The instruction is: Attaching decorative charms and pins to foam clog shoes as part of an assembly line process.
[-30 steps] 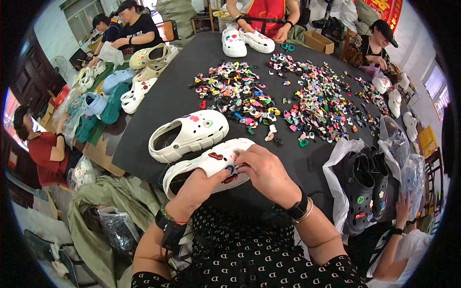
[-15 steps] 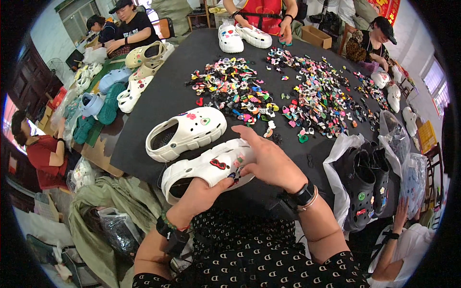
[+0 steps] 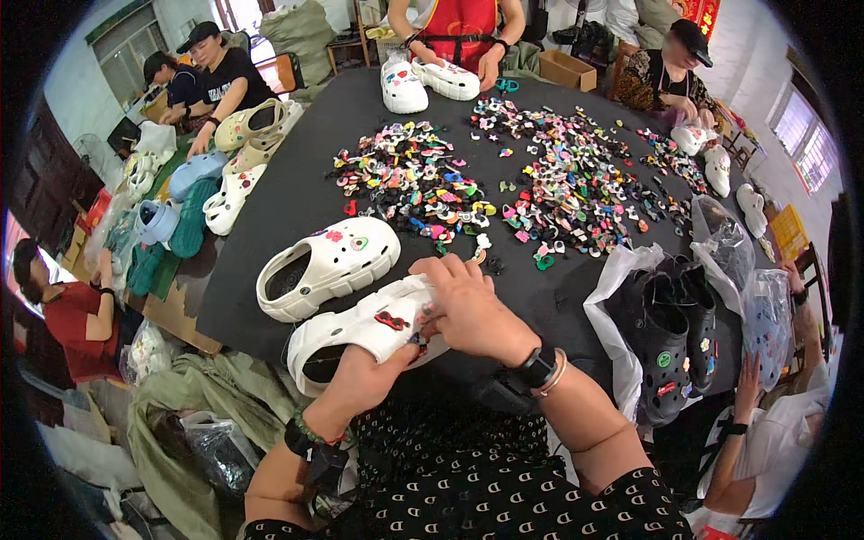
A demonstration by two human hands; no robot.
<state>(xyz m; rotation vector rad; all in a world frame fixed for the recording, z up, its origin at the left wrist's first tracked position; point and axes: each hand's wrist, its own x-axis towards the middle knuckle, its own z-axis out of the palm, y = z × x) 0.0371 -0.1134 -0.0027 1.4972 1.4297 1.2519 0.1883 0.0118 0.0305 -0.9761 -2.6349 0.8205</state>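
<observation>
A white clog (image 3: 360,312) lies tilted on its side near the table's front edge. My left hand (image 3: 360,389) is closed on it, fingers inside the foot opening and thumb along the upper. Over the toe, my right hand (image 3: 481,317) curls its fingers, thumb and fingertips pressed to the front holes; whether a small charm sits under them is hidden. A red charm shaped like glasses (image 3: 390,320) shows on the upper, with small dark charms by my left thumb. Just beyond stands the matching white clog (image 3: 373,263), bearing a pink flower and an avocado charm (image 3: 360,243).
Two heaps of loose charms (image 3: 409,175) (image 3: 576,184) cover the black table's (image 3: 297,148) middle. Black clogs (image 3: 661,346) in white wrapping stand at right. Across the table, a person in a red apron (image 3: 454,36) handles white clogs (image 3: 405,87). More clogs (image 3: 184,220) line the left side.
My right hand has curled its spread fingers down onto the clog's toe. Across the table, the co-worker's hand has come off a green piece. At left, a person's arm now reaches toward the clogs.
</observation>
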